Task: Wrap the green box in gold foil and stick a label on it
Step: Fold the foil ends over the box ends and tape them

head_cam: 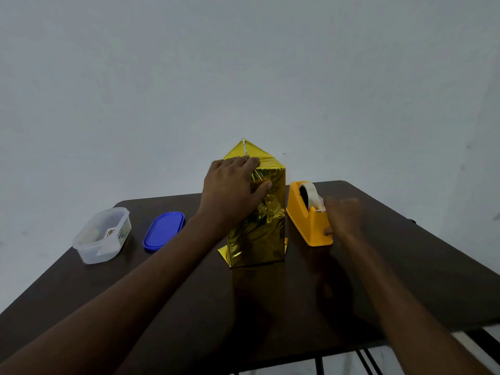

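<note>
Standing mid-table (405, 266), long axis upright: box in gold foil (259, 226) — crinkled, shiny, top flap peaked to a point, bottom corners splayed. Left hand (230, 188) rests flat against its upper left side, fingers straight. Right hand (343, 215), blurred, at the yellow tape dispenser (305, 220) just right; grip unclear. Farther left — blue lid (163, 230), clear tub (101, 235).
</note>
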A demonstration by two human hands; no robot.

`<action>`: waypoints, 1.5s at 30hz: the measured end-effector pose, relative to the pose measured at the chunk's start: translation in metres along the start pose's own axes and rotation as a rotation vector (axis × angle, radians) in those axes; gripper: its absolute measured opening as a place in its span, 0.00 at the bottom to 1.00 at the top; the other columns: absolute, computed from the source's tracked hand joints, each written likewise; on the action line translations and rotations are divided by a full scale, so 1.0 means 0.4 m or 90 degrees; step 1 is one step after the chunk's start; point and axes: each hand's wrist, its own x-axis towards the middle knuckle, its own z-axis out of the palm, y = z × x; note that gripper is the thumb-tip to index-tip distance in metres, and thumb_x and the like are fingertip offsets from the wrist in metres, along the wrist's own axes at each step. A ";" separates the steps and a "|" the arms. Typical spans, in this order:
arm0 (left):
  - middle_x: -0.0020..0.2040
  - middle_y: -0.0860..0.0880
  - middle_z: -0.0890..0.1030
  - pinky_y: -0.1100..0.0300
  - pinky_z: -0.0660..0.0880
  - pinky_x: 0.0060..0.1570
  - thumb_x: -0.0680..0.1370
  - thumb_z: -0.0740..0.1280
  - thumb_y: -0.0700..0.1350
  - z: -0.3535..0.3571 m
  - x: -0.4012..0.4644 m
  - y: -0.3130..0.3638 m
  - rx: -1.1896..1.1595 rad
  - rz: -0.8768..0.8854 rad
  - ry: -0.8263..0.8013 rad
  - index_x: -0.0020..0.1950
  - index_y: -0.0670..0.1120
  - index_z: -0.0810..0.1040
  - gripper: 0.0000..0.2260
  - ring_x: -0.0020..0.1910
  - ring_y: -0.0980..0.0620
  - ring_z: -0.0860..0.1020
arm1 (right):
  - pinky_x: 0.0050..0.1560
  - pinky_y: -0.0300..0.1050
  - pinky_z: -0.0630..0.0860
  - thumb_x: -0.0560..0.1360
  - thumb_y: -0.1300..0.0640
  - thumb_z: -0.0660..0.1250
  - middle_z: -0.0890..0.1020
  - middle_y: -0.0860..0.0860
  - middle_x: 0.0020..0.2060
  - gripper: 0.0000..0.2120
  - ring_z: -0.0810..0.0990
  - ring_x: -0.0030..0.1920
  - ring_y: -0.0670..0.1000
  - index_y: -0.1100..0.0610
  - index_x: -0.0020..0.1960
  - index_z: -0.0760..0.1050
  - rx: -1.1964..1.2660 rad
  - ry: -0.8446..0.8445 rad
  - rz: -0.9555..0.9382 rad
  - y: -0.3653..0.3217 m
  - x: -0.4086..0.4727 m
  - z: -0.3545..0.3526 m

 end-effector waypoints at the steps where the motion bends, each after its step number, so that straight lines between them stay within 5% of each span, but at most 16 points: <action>1: 0.64 0.48 0.79 0.51 0.67 0.63 0.77 0.63 0.61 0.000 0.001 0.000 0.001 0.000 -0.001 0.67 0.47 0.75 0.25 0.63 0.46 0.76 | 0.42 0.54 0.80 0.77 0.51 0.64 0.81 0.61 0.39 0.16 0.83 0.42 0.65 0.62 0.37 0.75 -0.006 0.028 -0.022 0.010 0.001 0.001; 7: 0.63 0.48 0.80 0.50 0.68 0.62 0.77 0.62 0.62 0.003 0.002 0.001 0.000 -0.001 -0.002 0.66 0.47 0.76 0.25 0.63 0.46 0.76 | 0.47 0.58 0.82 0.76 0.54 0.71 0.79 0.52 0.34 0.14 0.83 0.38 0.57 0.54 0.33 0.75 0.075 0.057 0.038 0.077 0.012 0.006; 13: 0.62 0.48 0.80 0.50 0.68 0.61 0.76 0.62 0.62 0.000 -0.003 0.001 -0.006 -0.001 0.006 0.66 0.47 0.76 0.25 0.62 0.45 0.77 | 0.37 0.44 0.79 0.76 0.61 0.70 0.80 0.56 0.37 0.06 0.79 0.36 0.51 0.60 0.42 0.76 0.260 0.005 0.168 0.094 -0.003 0.014; 19: 0.62 0.47 0.80 0.50 0.68 0.62 0.76 0.62 0.62 -0.004 -0.006 0.002 -0.010 0.000 0.012 0.66 0.46 0.76 0.26 0.62 0.45 0.77 | 0.52 0.51 0.81 0.76 0.60 0.70 0.79 0.54 0.34 0.09 0.78 0.35 0.50 0.58 0.38 0.75 0.348 0.057 0.209 0.099 -0.031 0.053; 30: 0.63 0.47 0.80 0.51 0.68 0.62 0.76 0.64 0.61 -0.005 -0.008 0.002 -0.004 -0.007 0.013 0.67 0.47 0.76 0.25 0.63 0.46 0.76 | 0.57 0.54 0.80 0.77 0.60 0.69 0.79 0.54 0.34 0.11 0.79 0.39 0.51 0.59 0.36 0.74 0.346 0.072 0.255 0.111 -0.059 0.071; 40: 0.60 0.47 0.81 0.51 0.69 0.60 0.75 0.65 0.61 0.003 -0.006 0.007 -0.014 -0.016 0.027 0.64 0.46 0.77 0.25 0.61 0.46 0.77 | 0.35 0.43 0.74 0.76 0.60 0.71 0.80 0.57 0.36 0.06 0.75 0.32 0.50 0.63 0.45 0.80 0.229 -0.152 -0.134 -0.178 -0.068 -0.047; 45: 0.62 0.47 0.80 0.51 0.69 0.60 0.75 0.63 0.61 0.002 -0.008 0.003 -0.011 -0.012 0.033 0.65 0.46 0.77 0.25 0.62 0.46 0.77 | 0.32 0.40 0.74 0.72 0.56 0.75 0.84 0.55 0.37 0.09 0.75 0.30 0.48 0.63 0.43 0.81 0.010 -0.286 -0.202 -0.358 -0.057 -0.026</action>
